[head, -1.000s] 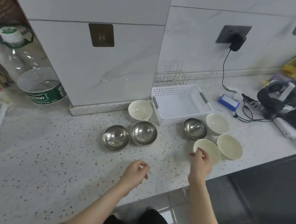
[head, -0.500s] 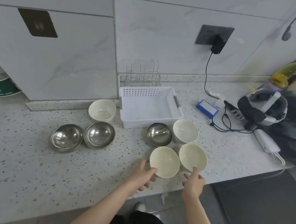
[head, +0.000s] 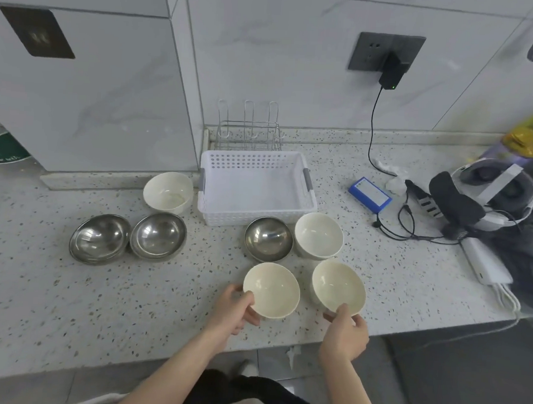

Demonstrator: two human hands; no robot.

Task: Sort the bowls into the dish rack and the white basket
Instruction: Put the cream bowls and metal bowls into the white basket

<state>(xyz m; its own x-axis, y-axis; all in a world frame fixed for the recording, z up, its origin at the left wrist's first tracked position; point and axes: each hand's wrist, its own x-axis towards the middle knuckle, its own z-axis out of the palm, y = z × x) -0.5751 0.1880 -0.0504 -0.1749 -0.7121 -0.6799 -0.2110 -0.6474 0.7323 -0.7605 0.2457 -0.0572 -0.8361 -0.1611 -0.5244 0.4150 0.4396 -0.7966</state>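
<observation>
My left hand [head: 235, 310] grips the near-left rim of a white bowl [head: 272, 290] on the counter. My right hand [head: 345, 332] grips the near rim of a second white bowl [head: 338, 287] beside it. Behind these sit a steel bowl [head: 268, 239] and a third white bowl [head: 318, 235]. Further left are two steel bowls [head: 99, 238] [head: 158, 236] and another white bowl [head: 168, 191]. The white basket [head: 255, 189] is empty, with the wire dish rack [head: 249, 130] behind it against the wall.
A blue box [head: 370, 195], black cables [head: 409, 224], a headset [head: 488, 195] and a white power strip [head: 484, 265] crowd the counter's right side. A charger [head: 391, 72] is plugged into the wall socket. The counter's front edge runs just under my hands.
Both hands have closed onto the rims of the two nearest white bowls; a second ago they hovered free. The view has shifted right and nearer.
</observation>
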